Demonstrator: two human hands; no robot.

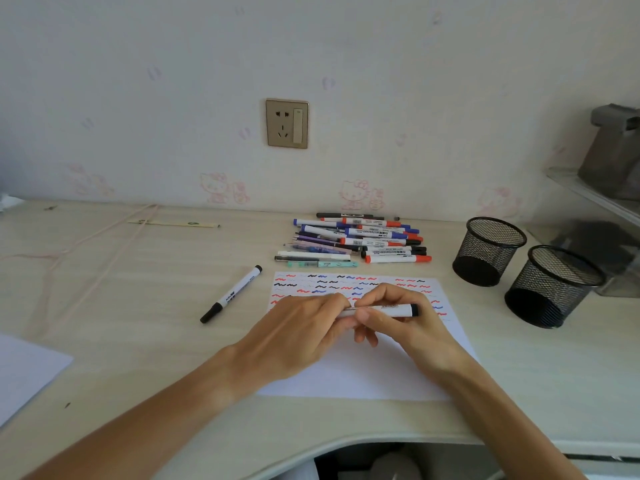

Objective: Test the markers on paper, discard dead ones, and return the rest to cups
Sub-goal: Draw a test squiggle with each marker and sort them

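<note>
Markers [360, 239] are seen mostly piled on the desk [138, 341] behind a squiggle-covered paper [363, 375], both cups [490, 251] empty; testing looks well underway, sorting unfinished. One marker [391, 310] is held level over the paper, gripped by the left hand [298, 330] and pinched by the right hand [398, 320].

Illumination is soft, even daylight with faint shadows and no glare. Wide-angle distortion bends the desk edge [381, 441]. Frame corners are slightly blurred; centre is sharp.
</note>
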